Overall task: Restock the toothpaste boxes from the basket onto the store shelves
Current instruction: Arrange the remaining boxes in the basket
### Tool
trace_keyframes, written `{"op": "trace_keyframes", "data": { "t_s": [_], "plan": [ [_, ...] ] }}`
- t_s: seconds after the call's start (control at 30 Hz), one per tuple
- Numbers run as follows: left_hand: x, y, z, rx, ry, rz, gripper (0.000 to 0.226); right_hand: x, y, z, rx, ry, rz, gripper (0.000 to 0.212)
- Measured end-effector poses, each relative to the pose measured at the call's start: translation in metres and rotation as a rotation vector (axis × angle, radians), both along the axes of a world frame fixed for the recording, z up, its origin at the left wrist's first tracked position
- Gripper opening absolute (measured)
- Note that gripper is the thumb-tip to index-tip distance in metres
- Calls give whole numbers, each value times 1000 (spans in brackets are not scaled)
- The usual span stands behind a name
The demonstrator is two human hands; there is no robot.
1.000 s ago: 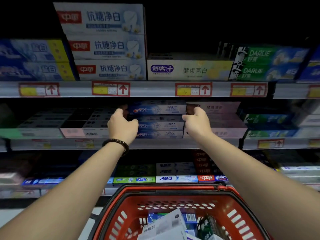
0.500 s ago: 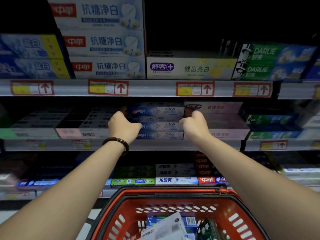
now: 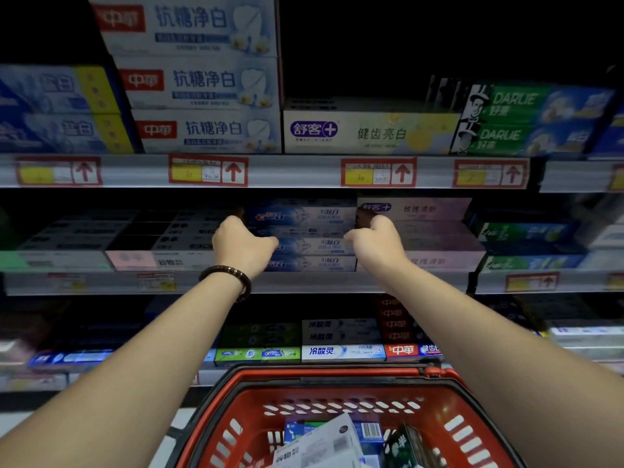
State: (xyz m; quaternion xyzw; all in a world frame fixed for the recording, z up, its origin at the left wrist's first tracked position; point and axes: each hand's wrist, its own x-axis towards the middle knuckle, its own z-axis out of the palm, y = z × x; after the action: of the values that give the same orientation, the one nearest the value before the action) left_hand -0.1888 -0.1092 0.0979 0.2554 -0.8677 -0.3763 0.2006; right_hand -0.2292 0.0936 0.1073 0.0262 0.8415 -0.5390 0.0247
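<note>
1. Since a second ago I see little change. Both hands stay at the ends of the same stack, the right thumb has crept a little left along the box fronts, and the view has tipped up, so the red basket (image 3: 324, 374) sits lower in frame.
2. The left hand (image 3: 243, 246), with a dark bead bracelet (image 3: 229, 276) on its wrist, is at the left end of the blue Crest boxes (image 3: 310, 217). Its fingers curl round that end and its thumb lies on the fronts, so it is gripping the stack.
3. The right hand (image 3: 376, 244) grips the right end of the stack in the same way, fingers hooked behind and thumb pointing left across the fronts.
4. I cannot tell which box of the stack each hand actually grips.
5. The Crest boxes stand stacked on the middle shelf (image 3: 304, 283), far from me. Black and white boxes (image 3: 162, 231) lie just to their left and pink boxes (image 3: 429, 211) touch them on the right.
6. More loose toothpaste boxes (image 3: 324, 440) lie tilted in the basket, near me at bottom centre, below and between my forearms.
7. On the upper shelf (image 3: 297, 170) there are white boxes with red labels (image 3: 202, 79) at left and green Darlie boxes (image 3: 533, 119) at right, with red-framed price tags (image 3: 208, 171) along its edge.
</note>
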Motion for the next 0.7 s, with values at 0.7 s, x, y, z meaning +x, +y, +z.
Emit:
{"op": "trace_keyframes", "data": {
  "t_s": [0.7],
  "plan": [
    [9,-6,15,80,4,2,43,5,9,2,-36,77,-50,22]
  ]
}}
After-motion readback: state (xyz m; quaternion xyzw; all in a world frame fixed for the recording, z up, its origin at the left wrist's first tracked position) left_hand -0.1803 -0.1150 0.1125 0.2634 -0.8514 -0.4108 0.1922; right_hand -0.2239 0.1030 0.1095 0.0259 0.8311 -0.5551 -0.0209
